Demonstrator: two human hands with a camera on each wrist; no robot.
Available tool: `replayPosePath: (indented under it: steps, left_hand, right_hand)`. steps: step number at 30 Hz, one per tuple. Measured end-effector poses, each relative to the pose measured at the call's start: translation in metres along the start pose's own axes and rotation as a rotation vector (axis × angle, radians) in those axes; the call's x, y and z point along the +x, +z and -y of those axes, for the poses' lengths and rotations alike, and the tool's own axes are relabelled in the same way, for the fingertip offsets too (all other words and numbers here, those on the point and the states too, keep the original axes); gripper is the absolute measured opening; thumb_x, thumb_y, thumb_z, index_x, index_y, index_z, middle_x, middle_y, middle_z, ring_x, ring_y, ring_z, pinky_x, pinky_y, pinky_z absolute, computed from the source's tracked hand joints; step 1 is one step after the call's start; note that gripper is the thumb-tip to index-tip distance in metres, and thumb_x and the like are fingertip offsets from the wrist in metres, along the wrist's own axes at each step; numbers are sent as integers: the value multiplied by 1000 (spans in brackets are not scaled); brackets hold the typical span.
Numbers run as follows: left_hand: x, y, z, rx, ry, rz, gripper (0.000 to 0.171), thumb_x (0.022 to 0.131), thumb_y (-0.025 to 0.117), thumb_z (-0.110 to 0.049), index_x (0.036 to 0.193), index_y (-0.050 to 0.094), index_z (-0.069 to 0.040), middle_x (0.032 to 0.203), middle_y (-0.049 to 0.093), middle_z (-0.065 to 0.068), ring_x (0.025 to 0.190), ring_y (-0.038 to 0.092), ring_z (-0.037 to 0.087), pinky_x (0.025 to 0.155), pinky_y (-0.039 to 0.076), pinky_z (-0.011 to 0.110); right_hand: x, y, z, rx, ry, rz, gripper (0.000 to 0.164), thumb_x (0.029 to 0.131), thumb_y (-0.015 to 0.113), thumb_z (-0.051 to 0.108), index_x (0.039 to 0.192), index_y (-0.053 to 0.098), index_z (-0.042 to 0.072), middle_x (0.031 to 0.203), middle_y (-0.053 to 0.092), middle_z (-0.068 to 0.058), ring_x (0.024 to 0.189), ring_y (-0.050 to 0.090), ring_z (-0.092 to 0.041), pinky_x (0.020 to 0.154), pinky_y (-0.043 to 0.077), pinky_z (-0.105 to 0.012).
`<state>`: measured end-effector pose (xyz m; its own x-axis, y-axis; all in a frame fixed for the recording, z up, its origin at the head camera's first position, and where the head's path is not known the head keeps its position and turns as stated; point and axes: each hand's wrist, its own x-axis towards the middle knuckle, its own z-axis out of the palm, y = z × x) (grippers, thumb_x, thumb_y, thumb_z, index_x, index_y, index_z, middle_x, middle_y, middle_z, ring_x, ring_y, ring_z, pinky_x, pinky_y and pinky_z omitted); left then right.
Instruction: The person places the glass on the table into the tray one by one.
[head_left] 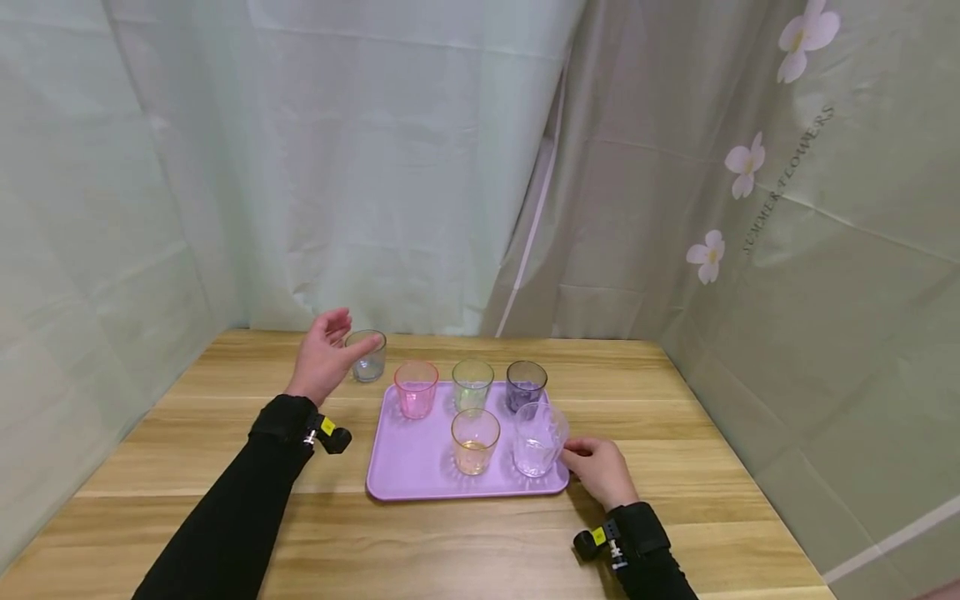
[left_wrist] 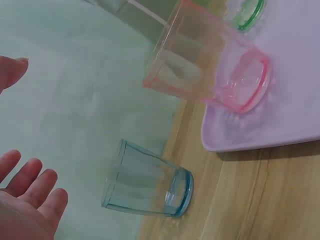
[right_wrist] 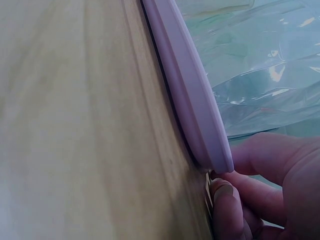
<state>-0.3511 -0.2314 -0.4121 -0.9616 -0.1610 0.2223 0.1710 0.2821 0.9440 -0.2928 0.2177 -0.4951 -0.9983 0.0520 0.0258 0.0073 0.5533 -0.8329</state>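
Note:
My left hand (head_left: 324,360) is raised beside a blue-tinted glass (left_wrist: 150,185) at the tray's back left; its thumb overlaps the glass in the head view. In the left wrist view, thumb and fingers are spread, with nothing between them. My right hand (head_left: 602,473) pinches the front right corner of the lilac tray (head_left: 408,479), its fingers bent around the rim in the right wrist view. A tall clear glass (head_left: 537,442) stands on the tray right beside those fingers. A yellow-rimmed glass (head_left: 475,443) is left of it.
Along the tray's back stand a pink glass (head_left: 416,392), a green glass (head_left: 472,386) and a dark purple-grey glass (head_left: 525,387). Everything rests on a wooden table (head_left: 480,546). Pale curtains (head_left: 375,167) hang behind the table and at both sides.

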Motion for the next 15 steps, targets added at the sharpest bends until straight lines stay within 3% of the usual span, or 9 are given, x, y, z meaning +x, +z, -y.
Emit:
replayPosePath:
  steps: [15]
  left_hand:
    - [17, -1, 13, 11, -27, -47, 105, 96, 85, -45, 172, 25, -4, 176, 32, 22, 163, 31, 43, 134, 28, 61]
  right_hand:
    - [0, 0, 0, 5, 1, 6, 21, 99, 78, 13, 112, 81, -4, 102, 81, -14, 82, 72, -16, 71, 59, -29]
